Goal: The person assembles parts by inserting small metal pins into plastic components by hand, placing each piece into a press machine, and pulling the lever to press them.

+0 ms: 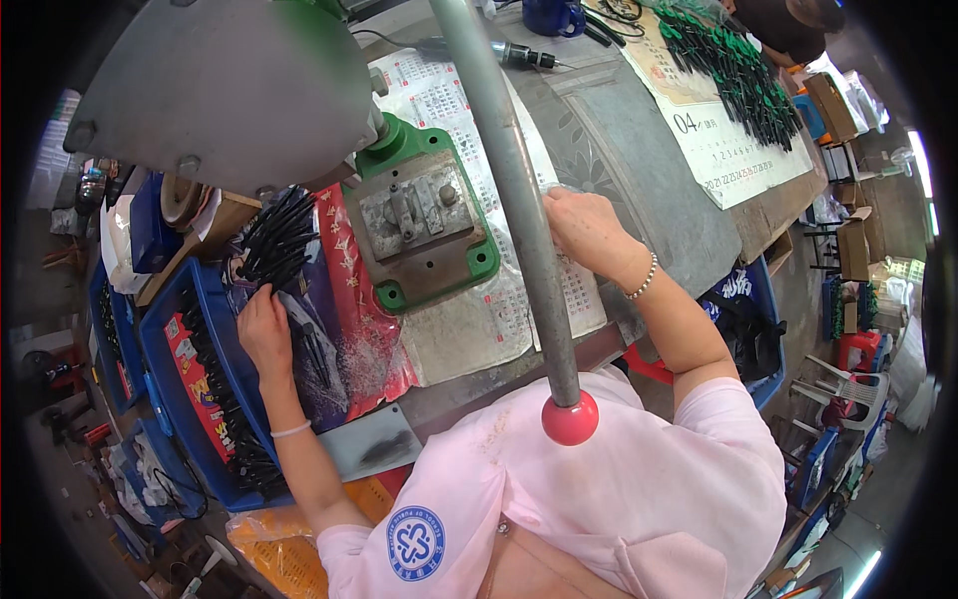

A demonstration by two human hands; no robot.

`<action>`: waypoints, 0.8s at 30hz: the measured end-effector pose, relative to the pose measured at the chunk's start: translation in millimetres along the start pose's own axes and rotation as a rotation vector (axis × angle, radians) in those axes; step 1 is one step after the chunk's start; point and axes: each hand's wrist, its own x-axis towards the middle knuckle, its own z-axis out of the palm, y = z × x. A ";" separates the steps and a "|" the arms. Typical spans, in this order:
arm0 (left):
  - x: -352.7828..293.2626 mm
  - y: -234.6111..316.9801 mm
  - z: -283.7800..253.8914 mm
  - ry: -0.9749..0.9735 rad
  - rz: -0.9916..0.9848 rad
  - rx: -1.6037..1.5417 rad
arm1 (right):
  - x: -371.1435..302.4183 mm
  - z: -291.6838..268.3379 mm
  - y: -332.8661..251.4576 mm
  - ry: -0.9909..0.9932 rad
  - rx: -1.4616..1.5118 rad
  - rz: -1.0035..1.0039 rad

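Note:
My left hand (pixel 263 331) is at the lower edge of a pile of thin black parts (pixel 279 235), fingers drawn together. Whether a part is between them I cannot make out. To the right of a long steel lever (pixel 511 165) with a red ball knob (pixel 570 417), my right hand (pixel 589 232) rests low over the table with curled fingers; what they hold, if anything, is hidden. Between the hands stands a green press base (pixel 486 262) with a metal fixture (pixel 414 212) bolted on its plate.
The grey press head (pixel 230 90) fills the upper left. At the left are blue bins (pixel 160 344) with black parts. An electric screwdriver (pixel 514 53) lies at the back. Green and black parts (pixel 738 85) cover a calendar sheet (pixel 733 165) at the far right.

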 end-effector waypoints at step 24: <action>-22.3 171.3 -80.7 -0.400 -0.254 -0.913 | -2.9 19.3 4.8 0.045 0.116 0.043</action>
